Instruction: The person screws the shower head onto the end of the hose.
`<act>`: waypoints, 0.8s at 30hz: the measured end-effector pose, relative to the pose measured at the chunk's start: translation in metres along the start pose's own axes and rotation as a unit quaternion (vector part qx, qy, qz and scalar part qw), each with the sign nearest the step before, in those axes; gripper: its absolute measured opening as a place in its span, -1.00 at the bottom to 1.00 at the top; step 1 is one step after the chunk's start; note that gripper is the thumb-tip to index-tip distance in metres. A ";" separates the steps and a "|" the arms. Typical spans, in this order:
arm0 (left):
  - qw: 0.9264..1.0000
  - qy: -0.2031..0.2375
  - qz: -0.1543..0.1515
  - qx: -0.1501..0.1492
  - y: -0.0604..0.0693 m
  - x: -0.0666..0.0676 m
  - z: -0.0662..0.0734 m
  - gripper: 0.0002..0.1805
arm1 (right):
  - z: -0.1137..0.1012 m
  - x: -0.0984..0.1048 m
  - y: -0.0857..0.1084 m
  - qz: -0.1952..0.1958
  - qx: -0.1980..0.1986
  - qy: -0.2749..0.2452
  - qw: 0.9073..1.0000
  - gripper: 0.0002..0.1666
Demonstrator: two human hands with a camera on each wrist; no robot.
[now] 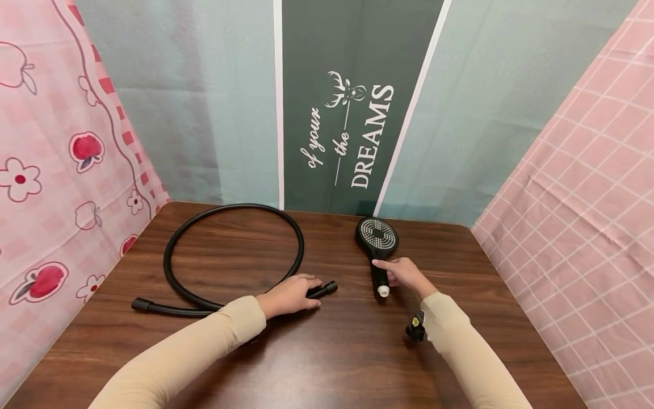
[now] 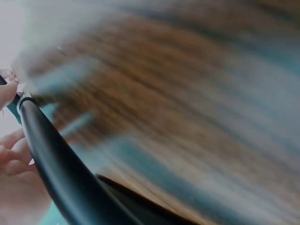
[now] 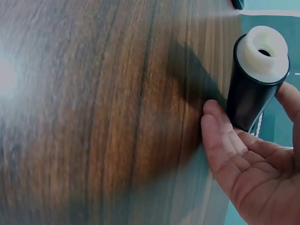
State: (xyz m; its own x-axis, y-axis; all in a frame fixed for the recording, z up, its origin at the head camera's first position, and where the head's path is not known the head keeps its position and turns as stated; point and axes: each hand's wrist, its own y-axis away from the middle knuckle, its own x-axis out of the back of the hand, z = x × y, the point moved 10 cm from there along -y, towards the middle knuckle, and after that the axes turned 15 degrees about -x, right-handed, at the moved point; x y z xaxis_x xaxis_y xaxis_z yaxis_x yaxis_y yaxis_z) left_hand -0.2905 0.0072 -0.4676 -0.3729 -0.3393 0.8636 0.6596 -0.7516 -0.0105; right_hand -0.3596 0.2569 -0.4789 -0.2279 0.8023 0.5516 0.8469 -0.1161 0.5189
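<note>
A black handheld shower head [image 1: 378,234] has its round, dotted spray face turned up. My right hand [image 1: 406,275] grips its handle, thumb on top and fingers at the side and beneath. The white threaded end [image 3: 266,49] of the handle shows in the right wrist view. To the left lies a black shower hose [image 1: 167,250], looped on the table. Near one connector end [image 1: 331,287], my left hand [image 1: 290,295] holds the hose between thumb and fingers. In the left wrist view the hose [image 2: 51,145] runs past the fingers, which are partly out of frame.
The brown wooden table [image 1: 357,363] backs onto a grey-green printed cloth [image 1: 327,51]. Pink cloths hang at both sides. The hose's other connector [image 1: 142,305] lies at the left of the table. A small black wrist camera [image 1: 416,328] sits under the right sleeve.
</note>
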 end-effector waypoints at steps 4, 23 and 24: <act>1.000 -0.007 0.009 0.009 -0.004 0.000 -0.001 -0.34 | 0.000 -0.002 -0.001 0.003 -0.011 -0.022 1.000 -0.41; 0.996 -0.077 0.040 0.035 -0.020 0.001 0.006 -0.50 | 0.006 -0.031 -0.005 -0.131 -0.061 -0.189 0.971 -0.27; 0.996 -0.076 0.043 0.036 -0.021 0.001 0.006 -0.51 | 0.007 -0.033 -0.004 -0.141 -0.064 -0.198 0.968 -0.29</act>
State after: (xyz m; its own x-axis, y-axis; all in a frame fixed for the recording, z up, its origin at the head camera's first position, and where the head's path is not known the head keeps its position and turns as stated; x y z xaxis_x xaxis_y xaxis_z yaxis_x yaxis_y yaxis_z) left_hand -0.3005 0.0258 -0.4639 -0.2140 -0.3069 0.9274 0.7318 -0.6792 -0.0560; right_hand -0.3525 0.2349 -0.5034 -0.2176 0.9714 0.0953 0.7062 0.0893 0.7024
